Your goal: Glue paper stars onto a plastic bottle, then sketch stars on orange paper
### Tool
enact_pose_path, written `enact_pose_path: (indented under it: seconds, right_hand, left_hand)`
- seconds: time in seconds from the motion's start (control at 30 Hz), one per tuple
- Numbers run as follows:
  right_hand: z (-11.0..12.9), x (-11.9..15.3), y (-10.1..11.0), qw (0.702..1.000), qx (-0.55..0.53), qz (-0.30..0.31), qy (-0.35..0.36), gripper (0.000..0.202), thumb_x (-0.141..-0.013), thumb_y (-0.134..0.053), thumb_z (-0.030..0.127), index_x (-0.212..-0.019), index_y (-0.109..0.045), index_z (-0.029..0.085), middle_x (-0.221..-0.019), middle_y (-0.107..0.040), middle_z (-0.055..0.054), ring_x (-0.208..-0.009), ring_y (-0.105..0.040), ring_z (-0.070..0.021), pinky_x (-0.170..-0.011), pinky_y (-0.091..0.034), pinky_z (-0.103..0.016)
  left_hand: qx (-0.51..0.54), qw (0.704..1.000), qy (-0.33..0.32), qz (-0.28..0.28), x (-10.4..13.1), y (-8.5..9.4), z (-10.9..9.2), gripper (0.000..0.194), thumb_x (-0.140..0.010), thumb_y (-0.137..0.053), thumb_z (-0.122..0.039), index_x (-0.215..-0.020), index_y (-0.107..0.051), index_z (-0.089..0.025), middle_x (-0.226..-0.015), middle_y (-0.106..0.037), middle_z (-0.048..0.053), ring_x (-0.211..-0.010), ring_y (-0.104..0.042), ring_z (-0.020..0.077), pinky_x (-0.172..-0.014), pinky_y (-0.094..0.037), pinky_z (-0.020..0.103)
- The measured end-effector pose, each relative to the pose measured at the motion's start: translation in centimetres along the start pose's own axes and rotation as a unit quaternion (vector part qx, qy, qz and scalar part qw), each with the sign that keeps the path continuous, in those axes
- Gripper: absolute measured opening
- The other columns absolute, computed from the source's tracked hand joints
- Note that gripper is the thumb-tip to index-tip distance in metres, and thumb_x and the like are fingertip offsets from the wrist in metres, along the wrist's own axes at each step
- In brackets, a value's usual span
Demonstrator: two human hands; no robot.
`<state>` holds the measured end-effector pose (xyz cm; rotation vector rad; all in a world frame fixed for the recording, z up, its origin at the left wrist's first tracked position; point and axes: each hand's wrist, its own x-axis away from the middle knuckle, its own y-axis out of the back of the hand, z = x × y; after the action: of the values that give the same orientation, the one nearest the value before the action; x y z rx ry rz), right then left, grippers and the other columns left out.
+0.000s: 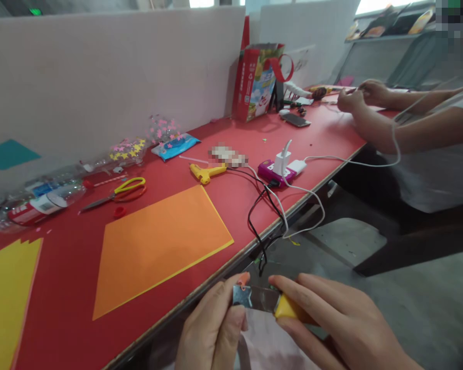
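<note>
At the bottom centre, in front of the table edge, my left hand (212,326) pinches a small metal piece (242,296) between thumb and fingers. A bit of orange material (243,279) sticks up at its top. To the right, my right hand (343,318) is closed on a yellow object (287,307), gripped between thumb and fingertips. A dull, flat strip (264,299) spans the space between the two hands; its exact nature is unclear. Both hands are near each other without touching.
On the red table (73,288) lie orange paper (162,246), yellow paper (7,303), scissors (127,191), plastic bottles (38,208), a yellow glue gun (206,173) and a purple power strip (272,172) with cables over the edge. A gift bag (254,85) stands behind. Another person's arms (386,123) are at right.
</note>
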<state>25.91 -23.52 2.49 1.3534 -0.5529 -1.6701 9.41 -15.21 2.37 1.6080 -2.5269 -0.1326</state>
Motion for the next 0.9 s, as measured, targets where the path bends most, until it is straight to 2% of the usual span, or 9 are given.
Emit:
enact_pose_path:
  seconds: [0.1,0.2,0.33,0.43,0.53,0.63,0.77,0.9]
  right_hand:
    - [-0.3,0.6,-0.1,1.0,0.005,0.013,0.006,0.023,-0.097,-0.042,0.026,-0.106,-0.059,0.013,-0.064,-0.061,-0.002,-0.053,-0.06,-0.012,-0.046,-0.046,-0.021]
    - [-0.7,1.1,-0.1,1.0,0.015,0.015,0.015,0.023,-0.098,-0.042,0.025,-0.108,-0.058,0.013,-0.064,-0.06,-0.002,-0.051,-0.059,-0.0121,-0.045,-0.045,-0.021]
    - [-0.9,1.7,-0.2,0.999,0.027,0.01,0.023,0.022,-0.097,-0.044,0.025,-0.109,-0.058,0.012,-0.064,-0.06,-0.001,-0.051,-0.057,-0.0121,-0.045,-0.044,-0.022]
    - [-0.7,1.9,-0.3,1.0,0.024,0.007,0.02,0.022,-0.097,-0.045,0.025,-0.109,-0.058,0.012,-0.066,-0.06,-0.002,-0.052,-0.056,-0.0121,-0.046,-0.045,-0.022]
    - [-0.5,1.8,-0.3,1.0,0.016,0.011,0.011,0.021,-0.097,-0.045,0.023,-0.109,-0.058,0.011,-0.065,-0.06,-0.002,-0.052,-0.055,-0.0118,-0.046,-0.044,-0.022]
    - [-0.4,1.6,-0.4,1.0,0.016,-0.009,0.012,0.02,-0.096,-0.046,0.023,-0.108,-0.058,0.011,-0.066,-0.06,-0.002,-0.053,-0.055,-0.0119,-0.047,-0.044,-0.022]
    - [-0.3,1.3,-0.4,1.0,-0.009,0.006,0.014,0.021,-0.097,-0.045,0.024,-0.108,-0.058,0.012,-0.065,-0.058,-0.001,-0.052,-0.055,-0.0115,-0.046,-0.044,-0.022]
    - [-0.2,1.1,-0.4,0.999,-0.018,0.017,0.022,0.022,-0.097,-0.043,0.025,-0.106,-0.059,0.012,-0.063,-0.058,-0.001,-0.051,-0.055,-0.0117,-0.044,-0.043,-0.022]
  left_hand:
    - [0.018,1.0,-0.006,-0.021,0.3,-0.6,0.7,0.034,-0.077,-0.067,-0.054,-0.093,-0.08,-0.027,-0.065,-0.063,0.004,-0.062,-0.057,0.0185,-0.073,-0.05,0.026]
    - [0.028,0.999,-0.013,-0.016,0.5,-0.9,1.2,0.031,-0.079,-0.065,-0.049,-0.093,-0.079,-0.025,-0.058,-0.057,0.002,-0.062,-0.057,0.0192,-0.071,-0.05,0.027]
    - [-0.041,0.998,-0.034,0.02,0.7,-0.8,1.6,0.033,-0.086,-0.057,-0.045,-0.101,-0.076,-0.023,-0.061,-0.06,0.0,-0.051,-0.05,0.0138,-0.063,-0.049,0.024]
    - [-0.069,0.997,-0.039,0.024,0.7,-0.7,1.8,0.033,-0.087,-0.055,-0.046,-0.092,-0.077,-0.022,-0.056,-0.058,-0.001,-0.048,-0.049,0.0134,-0.061,-0.05,0.024]
    - [-0.051,0.998,-0.034,0.018,0.8,-0.7,1.9,0.032,-0.086,-0.057,-0.047,-0.087,-0.076,-0.022,-0.063,-0.065,0.001,-0.063,-0.062,0.0172,-0.067,-0.053,0.025]
    - [-0.036,0.999,-0.008,0.027,1.0,-0.9,1.8,0.034,-0.088,-0.054,-0.047,-0.099,-0.075,-0.023,-0.083,-0.074,0.004,-0.082,-0.068,0.0209,-0.074,-0.054,0.027]
    - [-0.033,0.999,-0.016,0.032,1.5,-1.1,1.4,0.038,-0.093,-0.049,-0.044,-0.118,-0.067,-0.024,-0.122,-0.069,0.007,-0.11,-0.064,0.0225,-0.097,-0.047,0.031]
    - [-0.036,0.997,-0.038,0.062,1.5,-0.7,1.0,0.031,-0.094,-0.049,-0.035,-0.119,-0.066,-0.027,-0.125,-0.067,0.003,-0.116,-0.061,0.0189,-0.099,-0.044,0.025]
